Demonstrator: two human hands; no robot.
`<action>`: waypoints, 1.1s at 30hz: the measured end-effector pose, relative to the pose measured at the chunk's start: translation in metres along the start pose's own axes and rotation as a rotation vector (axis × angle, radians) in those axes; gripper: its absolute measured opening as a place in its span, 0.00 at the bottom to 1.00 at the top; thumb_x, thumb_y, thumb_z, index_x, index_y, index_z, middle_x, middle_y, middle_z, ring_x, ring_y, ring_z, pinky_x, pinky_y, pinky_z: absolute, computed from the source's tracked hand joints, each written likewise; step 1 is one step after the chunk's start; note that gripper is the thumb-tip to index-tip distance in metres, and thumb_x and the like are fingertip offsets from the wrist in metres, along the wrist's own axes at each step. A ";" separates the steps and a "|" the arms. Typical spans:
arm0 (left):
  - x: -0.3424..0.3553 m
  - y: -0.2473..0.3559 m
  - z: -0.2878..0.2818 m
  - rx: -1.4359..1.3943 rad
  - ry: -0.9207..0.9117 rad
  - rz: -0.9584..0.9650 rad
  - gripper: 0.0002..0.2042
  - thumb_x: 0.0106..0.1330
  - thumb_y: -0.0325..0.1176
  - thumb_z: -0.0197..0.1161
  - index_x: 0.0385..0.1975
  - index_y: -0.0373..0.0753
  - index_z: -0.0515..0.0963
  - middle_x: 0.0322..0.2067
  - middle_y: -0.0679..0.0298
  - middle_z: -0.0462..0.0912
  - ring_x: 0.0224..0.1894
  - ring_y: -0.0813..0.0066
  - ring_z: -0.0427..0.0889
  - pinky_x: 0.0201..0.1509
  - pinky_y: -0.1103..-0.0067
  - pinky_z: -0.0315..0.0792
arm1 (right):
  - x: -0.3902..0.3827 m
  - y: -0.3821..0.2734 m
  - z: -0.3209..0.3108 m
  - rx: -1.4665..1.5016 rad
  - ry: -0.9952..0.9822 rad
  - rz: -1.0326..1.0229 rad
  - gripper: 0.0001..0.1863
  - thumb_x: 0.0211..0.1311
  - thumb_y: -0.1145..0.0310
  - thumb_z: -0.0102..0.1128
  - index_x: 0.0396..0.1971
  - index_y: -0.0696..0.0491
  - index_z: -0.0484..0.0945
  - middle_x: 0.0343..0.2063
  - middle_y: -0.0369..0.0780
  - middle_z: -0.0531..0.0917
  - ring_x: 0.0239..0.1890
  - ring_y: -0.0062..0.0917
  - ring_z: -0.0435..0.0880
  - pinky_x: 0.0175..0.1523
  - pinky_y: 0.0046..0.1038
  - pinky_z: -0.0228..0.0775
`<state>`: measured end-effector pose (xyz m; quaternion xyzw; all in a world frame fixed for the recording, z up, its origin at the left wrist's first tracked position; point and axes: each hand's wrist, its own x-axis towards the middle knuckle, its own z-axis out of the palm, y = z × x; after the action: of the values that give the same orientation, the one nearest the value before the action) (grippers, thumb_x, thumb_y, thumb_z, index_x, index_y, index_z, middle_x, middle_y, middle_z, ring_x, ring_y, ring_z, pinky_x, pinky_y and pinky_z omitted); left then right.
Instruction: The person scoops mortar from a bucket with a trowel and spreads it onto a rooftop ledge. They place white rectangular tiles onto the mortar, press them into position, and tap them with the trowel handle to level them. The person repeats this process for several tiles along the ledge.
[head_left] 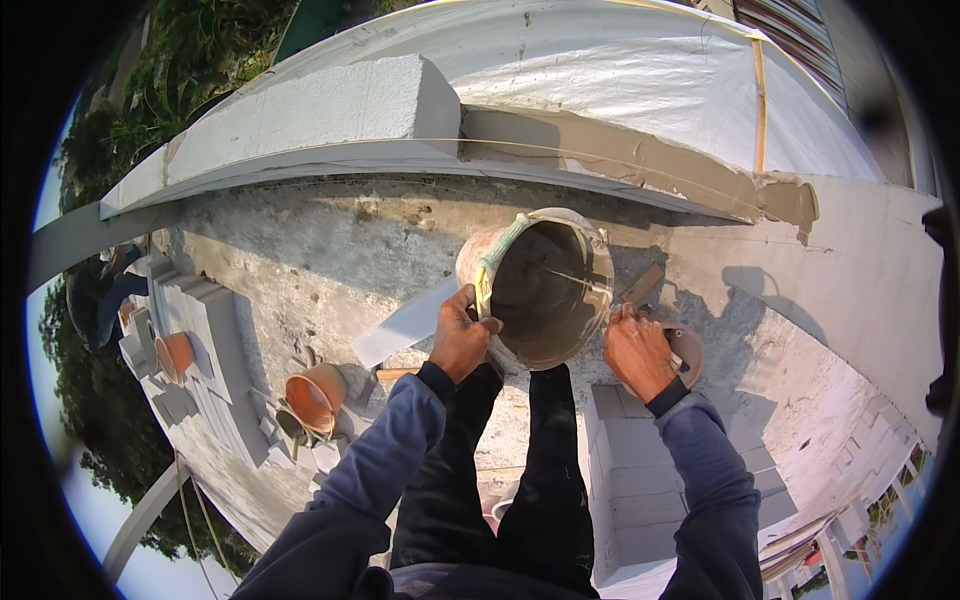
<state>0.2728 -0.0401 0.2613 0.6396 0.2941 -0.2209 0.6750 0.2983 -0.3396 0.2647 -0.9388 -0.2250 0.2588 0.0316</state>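
While the left hand [460, 336] holds the bucket [474, 254] by its left side, the right hand [640, 352] is curled just beside its other edge; whether it grips something, I cannot tell. The bucket, with mortar [540, 295] inside, is before the legs [552, 425].

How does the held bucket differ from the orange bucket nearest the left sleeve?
The held bucket is pale and smeared; the orange bucket is mostly orange. The held bucket contains grey mix; the orange bucket shows orange inner wall. The left hand grips the held bucket's rim; no hand touches the orange bucket. Both are round and open.
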 end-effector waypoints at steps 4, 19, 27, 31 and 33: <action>-0.006 0.001 -0.039 0.178 0.086 0.058 0.11 0.56 0.18 0.67 0.38 0.31 0.77 0.26 0.66 0.78 0.30 0.78 0.76 0.35 0.75 0.72 | 0.032 -0.038 0.028 0.045 0.072 -0.158 0.12 0.62 0.67 0.61 0.42 0.53 0.86 0.39 0.44 0.86 0.44 0.39 0.88 0.44 0.41 0.80; -0.064 -0.006 -0.141 0.084 0.091 -0.030 0.14 0.56 0.15 0.64 0.42 0.30 0.78 0.34 0.64 0.83 0.34 0.77 0.81 0.41 0.77 0.75 | 0.027 -0.130 0.048 1.343 -0.958 -0.023 0.24 0.70 0.50 0.67 0.32 0.60 0.83 0.21 0.40 0.83 0.20 0.24 0.84 0.23 0.28 0.77; -0.095 0.017 -0.168 -0.192 0.167 -0.031 0.19 0.58 0.15 0.63 0.51 0.31 0.79 0.41 0.60 0.87 0.37 0.71 0.85 0.44 0.72 0.83 | 0.011 -0.139 0.039 1.381 -0.674 -0.069 0.15 0.70 0.59 0.70 0.38 0.59 0.84 0.26 0.38 0.85 0.28 0.22 0.86 0.32 0.28 0.77; -0.085 0.016 -0.175 -0.156 0.233 -0.078 0.17 0.59 0.15 0.63 0.49 0.33 0.79 0.40 0.59 0.87 0.36 0.70 0.86 0.42 0.71 0.86 | 0.018 -0.149 0.036 1.409 -0.216 0.014 0.22 0.65 0.60 0.71 0.46 0.66 0.83 0.31 0.43 0.86 0.33 0.26 0.84 0.41 0.29 0.75; -0.078 0.009 -0.181 -0.139 0.259 -0.081 0.16 0.59 0.15 0.63 0.48 0.34 0.78 0.39 0.59 0.86 0.36 0.69 0.87 0.42 0.71 0.86 | 0.035 -0.150 0.044 1.613 -0.197 0.115 0.23 0.63 0.60 0.71 0.47 0.67 0.82 0.35 0.47 0.86 0.37 0.30 0.84 0.46 0.32 0.74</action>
<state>0.2015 0.1340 0.3193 0.6021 0.4190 -0.1429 0.6645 0.2419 -0.1925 0.2368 -0.6104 0.0774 0.4238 0.6647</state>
